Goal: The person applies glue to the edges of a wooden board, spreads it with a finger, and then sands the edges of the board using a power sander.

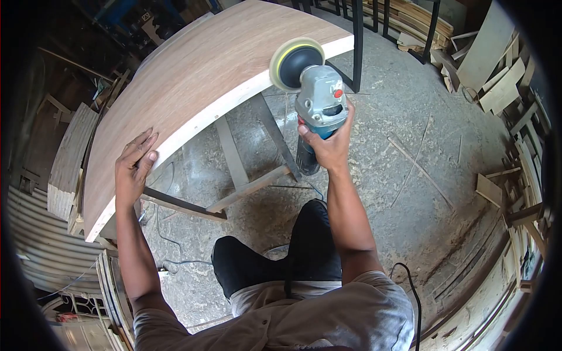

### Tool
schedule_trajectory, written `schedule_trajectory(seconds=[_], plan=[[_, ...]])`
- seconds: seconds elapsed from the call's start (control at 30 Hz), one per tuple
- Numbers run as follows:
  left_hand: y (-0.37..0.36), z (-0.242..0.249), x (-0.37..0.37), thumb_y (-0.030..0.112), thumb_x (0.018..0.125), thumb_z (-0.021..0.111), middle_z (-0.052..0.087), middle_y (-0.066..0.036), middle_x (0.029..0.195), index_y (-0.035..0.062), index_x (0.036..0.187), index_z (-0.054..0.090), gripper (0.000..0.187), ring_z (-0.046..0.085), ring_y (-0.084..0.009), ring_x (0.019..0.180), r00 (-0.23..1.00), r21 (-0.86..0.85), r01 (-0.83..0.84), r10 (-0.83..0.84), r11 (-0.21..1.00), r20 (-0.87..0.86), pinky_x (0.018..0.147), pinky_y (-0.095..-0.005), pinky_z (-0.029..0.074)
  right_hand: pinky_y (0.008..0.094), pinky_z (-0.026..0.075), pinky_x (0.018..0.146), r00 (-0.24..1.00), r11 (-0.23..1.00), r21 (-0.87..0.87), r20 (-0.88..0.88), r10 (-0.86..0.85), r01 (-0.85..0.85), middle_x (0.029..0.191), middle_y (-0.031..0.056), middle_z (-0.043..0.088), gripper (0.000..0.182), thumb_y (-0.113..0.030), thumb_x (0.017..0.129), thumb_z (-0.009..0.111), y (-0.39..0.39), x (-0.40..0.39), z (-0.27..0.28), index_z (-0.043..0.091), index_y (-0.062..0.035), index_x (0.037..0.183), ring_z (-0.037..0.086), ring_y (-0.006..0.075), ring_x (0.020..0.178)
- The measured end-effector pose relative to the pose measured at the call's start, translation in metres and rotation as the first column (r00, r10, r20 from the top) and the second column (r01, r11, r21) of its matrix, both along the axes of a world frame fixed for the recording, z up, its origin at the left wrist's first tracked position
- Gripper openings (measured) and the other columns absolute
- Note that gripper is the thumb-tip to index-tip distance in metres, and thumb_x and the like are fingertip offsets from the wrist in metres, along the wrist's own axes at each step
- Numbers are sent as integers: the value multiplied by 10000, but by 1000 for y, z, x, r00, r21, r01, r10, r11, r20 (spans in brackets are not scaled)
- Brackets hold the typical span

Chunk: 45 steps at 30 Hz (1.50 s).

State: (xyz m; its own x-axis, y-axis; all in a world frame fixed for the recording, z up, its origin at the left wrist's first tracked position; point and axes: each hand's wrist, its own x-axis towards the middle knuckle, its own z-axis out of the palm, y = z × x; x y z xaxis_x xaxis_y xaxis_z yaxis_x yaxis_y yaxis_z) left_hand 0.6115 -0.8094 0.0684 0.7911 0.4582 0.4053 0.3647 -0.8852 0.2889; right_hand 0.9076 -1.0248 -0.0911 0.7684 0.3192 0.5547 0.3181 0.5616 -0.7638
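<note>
My right hand [333, 140] is wrapped around the body of an angle grinder [322, 96], which has a grey metal head and a blue housing. Its round sanding pad [298, 63], yellow-rimmed with a black backing, is tilted against the pale front edge of a large wooden panel [205, 76]. At the panel's near left, my left hand [136, 161] rests on the top by the edge, fingers extended and thumb toward the rim. The panel has a reddish-brown grained face and a curved front edge. Whether the pad is spinning cannot be seen.
Under the panel stands a wooden support frame [246, 187]. A cable [170, 240] lies on the concrete floor [386, 175] at left; a black cord [414, 292] hangs at lower right. Thin sticks [418, 167] lie on the floor. Scrap boards [497, 82] pile up along the right.
</note>
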Motion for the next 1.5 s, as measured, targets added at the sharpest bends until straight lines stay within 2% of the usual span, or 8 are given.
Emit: schedule_trajectory(seconds=[0.17,0.23,0.53,0.73,0.9,1.1,1.2,1.5], plan=[[2,0,-1,254,891,659,608,-175,1269,92,1206,661,354,550,-287,1207,1000,27,5,-5,1000,-12,1015,-373,411,362,439,951,999,999,-17,-28,34,-34,1191,158,495,910,-190,682,828,-1,6,3,258,8,1363,533,231,1103],[1,0,0,259,892,657,608,-176,1268,92,1205,662,355,550,-287,1206,1000,31,5,-4,1000,-17,1018,-375,408,370,499,902,1000,1000,27,-18,11,-11,1161,184,536,907,-86,684,816,-1,20,1,224,15,1363,617,244,1020],[-1,1,1,287,897,646,612,-169,1265,66,1204,657,379,553,-287,1197,999,34,-9,10,999,-32,1022,-385,402,355,491,904,989,996,91,-147,23,-9,1146,158,551,859,-84,699,802,-17,47,7,247,4,1348,615,215,1006],[0,2,2,282,901,641,611,-172,1266,61,1205,655,376,551,-283,1196,999,54,-13,15,998,-39,1028,-382,390,342,505,878,996,995,56,-32,-86,88,1116,152,568,814,-89,713,790,-15,54,4,262,6,1326,629,208,977],[-1,1,2,273,903,638,609,-176,1268,52,1205,653,373,552,-288,1196,999,31,-19,20,999,-33,1025,-381,391,345,510,875,983,995,102,-181,25,-7,1108,160,581,776,-65,717,783,-22,53,16,281,-6,1305,641,221,983],[1,1,1,249,903,639,606,-177,1270,60,1209,652,360,550,-285,1201,999,51,-7,9,999,-43,1028,-377,392,347,523,862,990,991,3,43,-137,137,1104,160,584,755,-36,723,768,-18,52,12,285,-5,1303,651,220,951],[-2,1,2,247,902,639,608,-178,1267,63,1210,652,359,548,-286,1203,999,21,-20,21,1000,-25,1031,-381,390,338,525,852,974,993,113,-228,14,13,1083,165,587,726,-49,737,756,-22,63,15,287,-4,1289,651,213,943],[2,0,1,268,907,631,608,-178,1267,63,1210,652,366,544,-290,1207,999,40,-7,9,999,-38,1028,-387,389,364,444,960,999,996,-88,38,-2,6,1187,164,511,907,-157,663,842,-3,27,-14,267,2,1346,543,218,1105]])
